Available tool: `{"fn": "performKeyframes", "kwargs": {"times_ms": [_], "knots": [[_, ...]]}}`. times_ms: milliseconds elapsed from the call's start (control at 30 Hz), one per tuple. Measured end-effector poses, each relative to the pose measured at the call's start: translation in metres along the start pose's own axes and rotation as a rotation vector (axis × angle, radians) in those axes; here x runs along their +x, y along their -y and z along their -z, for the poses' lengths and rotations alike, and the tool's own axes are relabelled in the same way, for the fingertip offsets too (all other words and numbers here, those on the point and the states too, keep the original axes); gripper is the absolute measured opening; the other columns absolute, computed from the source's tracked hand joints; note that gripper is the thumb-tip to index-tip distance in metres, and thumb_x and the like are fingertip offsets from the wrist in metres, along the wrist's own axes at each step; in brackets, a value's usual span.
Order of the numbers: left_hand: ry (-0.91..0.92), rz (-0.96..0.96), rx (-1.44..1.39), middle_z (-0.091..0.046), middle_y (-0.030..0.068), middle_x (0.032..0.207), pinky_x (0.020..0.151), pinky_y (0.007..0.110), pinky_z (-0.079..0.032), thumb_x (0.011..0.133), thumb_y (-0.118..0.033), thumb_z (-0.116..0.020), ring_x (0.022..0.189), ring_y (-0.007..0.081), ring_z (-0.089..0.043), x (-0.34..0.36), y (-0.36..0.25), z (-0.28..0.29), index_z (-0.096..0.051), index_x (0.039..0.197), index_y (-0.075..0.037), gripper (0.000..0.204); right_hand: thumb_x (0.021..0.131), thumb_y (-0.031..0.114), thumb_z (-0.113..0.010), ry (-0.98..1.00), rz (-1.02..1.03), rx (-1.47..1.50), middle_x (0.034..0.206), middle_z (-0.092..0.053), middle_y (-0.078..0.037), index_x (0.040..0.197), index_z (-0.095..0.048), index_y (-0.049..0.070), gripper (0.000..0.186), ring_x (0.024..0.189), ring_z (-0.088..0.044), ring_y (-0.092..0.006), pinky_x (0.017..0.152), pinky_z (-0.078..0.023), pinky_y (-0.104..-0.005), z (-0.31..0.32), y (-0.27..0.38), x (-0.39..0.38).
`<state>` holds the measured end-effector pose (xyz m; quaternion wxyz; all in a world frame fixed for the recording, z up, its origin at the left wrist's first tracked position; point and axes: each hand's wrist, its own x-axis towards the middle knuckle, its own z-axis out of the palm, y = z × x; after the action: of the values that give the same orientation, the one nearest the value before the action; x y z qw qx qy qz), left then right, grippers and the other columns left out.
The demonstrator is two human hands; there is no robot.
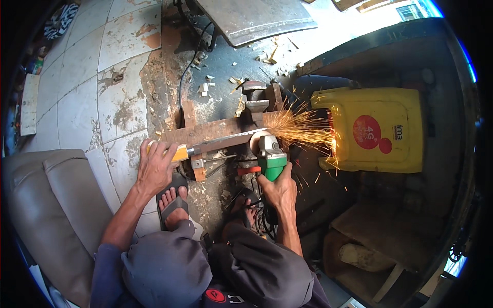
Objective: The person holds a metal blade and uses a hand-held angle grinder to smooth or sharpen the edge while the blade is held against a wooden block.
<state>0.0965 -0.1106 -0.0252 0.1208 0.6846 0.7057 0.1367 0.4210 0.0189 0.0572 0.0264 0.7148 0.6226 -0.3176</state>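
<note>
Head view: grips long knife (215, 144) by its yellow handle (181, 153) with left hand (155, 165); clasps green angle grinder (271, 163) in right hand (280, 189), with disc (259, 140) at blade, beside wooden beam (215, 129). Could kick back if tilted; could scorch yellow plastic piece (400, 110) through sparks (303, 126).

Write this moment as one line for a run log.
left hand: grips yellow-handled blade | right hand: holds green angle grinder | disc: at blade | sparks: flying right, toward yellow plastic piece

Knife (223, 144) sits left of grinder (271, 160) — plank (205, 132) beyond.
</note>
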Motion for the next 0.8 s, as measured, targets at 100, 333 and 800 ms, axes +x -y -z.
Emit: {"fn": "performKeyframes", "kwargs": {"times_ms": [100, 333, 800], "knots": [[-0.020, -0.012, 0.006, -0.062, 0.0123, 0.117, 0.119, 0.057, -0.030, 0.085, -0.015, -0.081, 0.115, 0.0319, -0.058, 0.002, 0.003, 0.000, -0.063, 0.137, -0.005, 0.056, 0.083, 0.041, -0.077, -0.032, 0.033, 0.016, 0.105, -0.074, -0.037, 0.137, -0.046, -0.001, 0.075, 0.101, -0.071, -0.0570, 0.091, -0.054, -0.0598, 0.000, 0.004, 0.009], [-0.013, -0.004, -0.016, -0.062, 0.0122, 0.116, 0.119, 0.058, -0.030, 0.086, -0.015, -0.081, 0.115, 0.0317, -0.058, -0.003, 0.001, -0.002, -0.063, 0.137, -0.005, 0.055, 0.083, 0.039, -0.076, -0.030, 0.018, 0.033, 0.105, -0.074, -0.036, 0.136, -0.047, 0.000, 0.072, 0.102, -0.071, -0.0564, 0.092, -0.054, -0.0578, 0.000, -0.001, 0.003], [0.004, 0.000, -0.007, -0.061, 0.0135, 0.119, 0.119, 0.058, -0.029, 0.087, -0.013, -0.079, 0.115, 0.0324, -0.058, 0.002, 0.001, 0.002, -0.061, 0.139, -0.005, 0.055, 0.083, 0.039, -0.076, 0.004, 0.065, -0.022, 0.103, -0.074, -0.038, 0.134, -0.046, 0.000, 0.071, 0.100, -0.071, -0.0576, 0.090, -0.054, -0.0600, -0.004, 0.012, -0.003]]}}
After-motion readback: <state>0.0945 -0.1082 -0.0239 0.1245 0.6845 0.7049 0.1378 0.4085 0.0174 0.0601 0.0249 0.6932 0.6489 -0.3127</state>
